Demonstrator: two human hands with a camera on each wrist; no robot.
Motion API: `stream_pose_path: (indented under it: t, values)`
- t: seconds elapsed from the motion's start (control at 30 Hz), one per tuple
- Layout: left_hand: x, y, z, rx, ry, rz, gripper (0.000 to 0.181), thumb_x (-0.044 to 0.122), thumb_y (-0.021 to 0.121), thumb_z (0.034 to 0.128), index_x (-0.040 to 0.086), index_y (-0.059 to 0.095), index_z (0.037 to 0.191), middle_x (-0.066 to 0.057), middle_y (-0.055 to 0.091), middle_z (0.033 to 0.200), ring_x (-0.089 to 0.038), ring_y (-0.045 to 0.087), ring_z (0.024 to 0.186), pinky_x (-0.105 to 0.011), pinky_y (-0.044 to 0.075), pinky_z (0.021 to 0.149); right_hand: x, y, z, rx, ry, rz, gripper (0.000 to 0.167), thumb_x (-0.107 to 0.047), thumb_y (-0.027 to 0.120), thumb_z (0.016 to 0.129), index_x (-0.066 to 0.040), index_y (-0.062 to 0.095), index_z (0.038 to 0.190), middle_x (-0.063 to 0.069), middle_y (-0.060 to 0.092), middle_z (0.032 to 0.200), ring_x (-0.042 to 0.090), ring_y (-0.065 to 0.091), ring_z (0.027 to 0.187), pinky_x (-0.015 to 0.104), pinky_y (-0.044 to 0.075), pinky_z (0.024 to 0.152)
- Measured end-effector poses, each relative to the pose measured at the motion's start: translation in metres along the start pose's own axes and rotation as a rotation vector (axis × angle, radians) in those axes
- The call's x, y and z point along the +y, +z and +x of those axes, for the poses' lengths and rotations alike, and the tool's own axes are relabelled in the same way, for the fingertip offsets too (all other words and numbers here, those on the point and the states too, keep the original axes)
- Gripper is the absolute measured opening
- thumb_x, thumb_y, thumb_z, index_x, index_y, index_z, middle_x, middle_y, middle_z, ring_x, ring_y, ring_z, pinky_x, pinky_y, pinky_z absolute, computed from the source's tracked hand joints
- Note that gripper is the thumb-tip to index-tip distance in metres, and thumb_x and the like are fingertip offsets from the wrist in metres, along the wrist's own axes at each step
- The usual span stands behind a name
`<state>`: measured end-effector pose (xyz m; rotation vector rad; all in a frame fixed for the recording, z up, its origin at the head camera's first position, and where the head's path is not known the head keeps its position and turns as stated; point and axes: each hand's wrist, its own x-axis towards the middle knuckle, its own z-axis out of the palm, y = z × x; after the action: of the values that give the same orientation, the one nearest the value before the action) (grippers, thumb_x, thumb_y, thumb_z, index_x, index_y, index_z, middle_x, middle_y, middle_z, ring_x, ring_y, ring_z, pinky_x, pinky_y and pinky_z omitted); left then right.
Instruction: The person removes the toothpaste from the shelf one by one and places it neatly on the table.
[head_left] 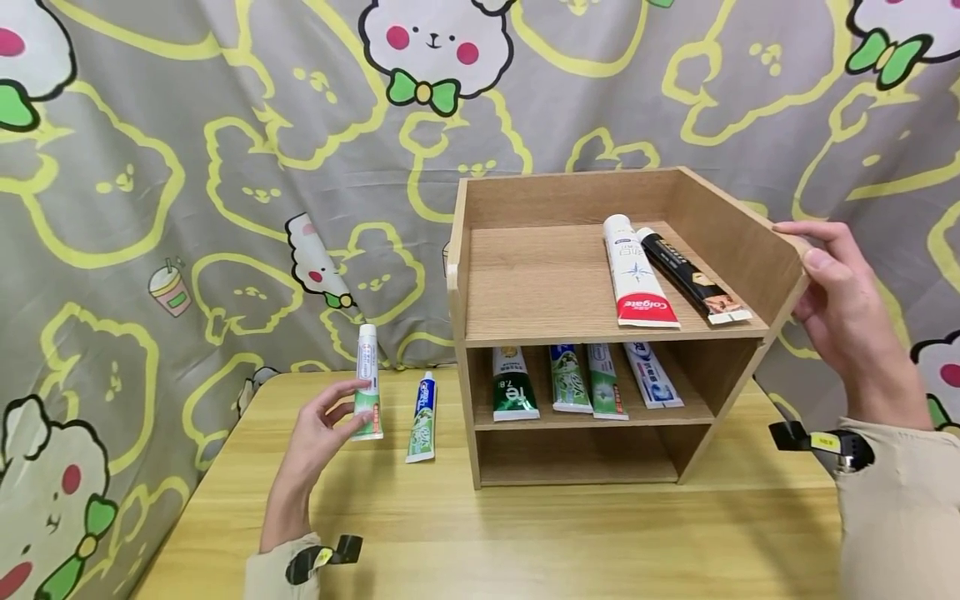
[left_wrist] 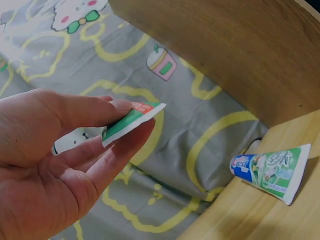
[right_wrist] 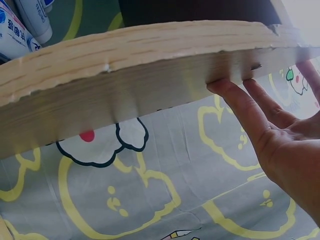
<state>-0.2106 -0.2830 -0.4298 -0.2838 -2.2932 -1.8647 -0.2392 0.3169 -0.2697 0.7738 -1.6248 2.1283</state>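
My left hand (head_left: 318,429) pinches a white-and-green toothpaste tube (head_left: 367,358) between thumb and fingers, cap end up; in the left wrist view its flat green end (left_wrist: 131,122) shows. Just right of it, a blue-and-green toothpaste tube (head_left: 423,421) lies on the table. At the other side my right hand (head_left: 843,308) grips the right side panel of a wooden desktop shelf (head_left: 536,279), its thumb at the front edge. The right wrist view shows fingertips (right_wrist: 220,86) touching the panel's outer face.
On the shelf's top level lie a white-and-red Colgate tube (head_left: 637,275) and a black tube (head_left: 693,279). Several tubes, among them a dark green one (head_left: 514,392), lie on the middle level. A patterned curtain (head_left: 247,167) hangs behind the wooden table (head_left: 570,542).
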Motion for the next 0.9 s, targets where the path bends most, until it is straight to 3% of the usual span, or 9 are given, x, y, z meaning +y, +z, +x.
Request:
stream_pose_path:
  t: [0.2,0.47,0.67,0.9]
  values:
    - [-0.013,0.000,0.004,0.007,-0.042,-0.001,0.049,-0.005,0.073,0.0912,-0.002,0.059,0.138,-0.023,0.054,0.139,-0.018,0.064,0.111,-0.026,0.059,0.085,0.002,0.000,-0.001,0.023,0.000,0.004,0.036,-0.001,0.036,0.106,-0.001,0.052,0.139,0.017,0.046,0.125,0.021,0.057,0.085,0.022,0.050,0.057]
    - [-0.029,0.002,0.004,0.025,-0.073,-0.012,0.050,-0.007,0.074,0.0894,-0.005,0.059,0.137,-0.025,0.057,0.137,-0.021,0.065,0.110,-0.026,0.060,0.085,0.002,0.000,-0.001,0.013,-0.003,-0.002,0.037,-0.001,0.035,0.106,0.000,0.051,0.139,0.018,0.044,0.127,0.023,0.057,0.089,0.023,0.052,0.059]
    - [-0.041,0.004,0.006,0.022,-0.084,-0.027,0.050,-0.010,0.071,0.0906,-0.005,0.058,0.138,-0.028,0.055,0.139,-0.018,0.066,0.108,-0.024,0.059,0.084,0.001,-0.002,0.000,-0.013,-0.003,-0.029,0.039,-0.002,0.035,0.106,-0.002,0.049,0.142,0.017,0.041,0.133,0.025,0.054,0.100,0.023,0.055,0.067]
    - [-0.054,0.010,0.010,0.031,-0.118,-0.024,0.049,-0.012,0.070,0.0905,-0.004,0.058,0.138,-0.030,0.057,0.138,-0.015,0.067,0.103,-0.024,0.059,0.084,0.000,-0.002,-0.002,0.001,0.004,-0.032,0.039,-0.003,0.036,0.106,-0.003,0.049,0.142,0.017,0.040,0.133,0.025,0.054,0.099,0.023,0.054,0.066]
